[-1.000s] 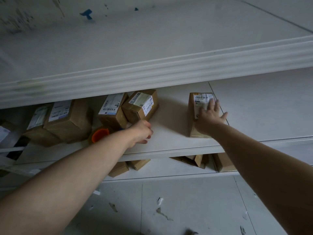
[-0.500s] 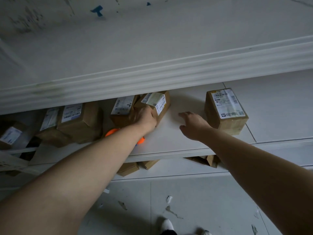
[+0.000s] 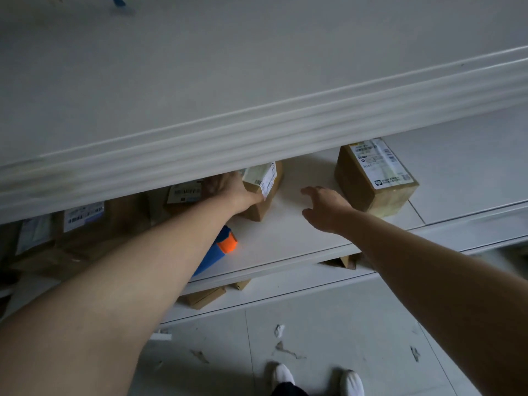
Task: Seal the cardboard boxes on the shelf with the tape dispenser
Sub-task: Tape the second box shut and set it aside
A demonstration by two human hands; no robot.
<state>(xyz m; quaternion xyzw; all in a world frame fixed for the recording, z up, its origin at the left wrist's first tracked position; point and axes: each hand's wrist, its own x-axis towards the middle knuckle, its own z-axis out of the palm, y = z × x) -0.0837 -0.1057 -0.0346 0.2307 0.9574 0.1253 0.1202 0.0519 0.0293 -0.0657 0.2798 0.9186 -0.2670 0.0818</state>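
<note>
My left hand (image 3: pixel 231 190) reaches under the upper shelf and grips a small labelled cardboard box (image 3: pixel 264 192) at its left side. My right hand (image 3: pixel 325 208) hovers over the white middle shelf (image 3: pixel 285 238) with fingers spread and holds nothing. To its right a bigger labelled box (image 3: pixel 374 178) stands alone on that shelf. A blue and orange tape dispenser (image 3: pixel 221 250) lies on the shelf under my left forearm, partly hidden by it.
More labelled boxes (image 3: pixel 83 224) crowd the shelf's left part. The thick upper shelf edge (image 3: pixel 257 132) overhangs and hides the back. Further boxes (image 3: pixel 205 297) sit on the lower shelf. My feet (image 3: pixel 314 378) stand on a tiled floor with scraps.
My right hand has let go of the right box and moved left over bare shelf. My left hand has moved from the shelf front onto the small box. The view shifted left.
</note>
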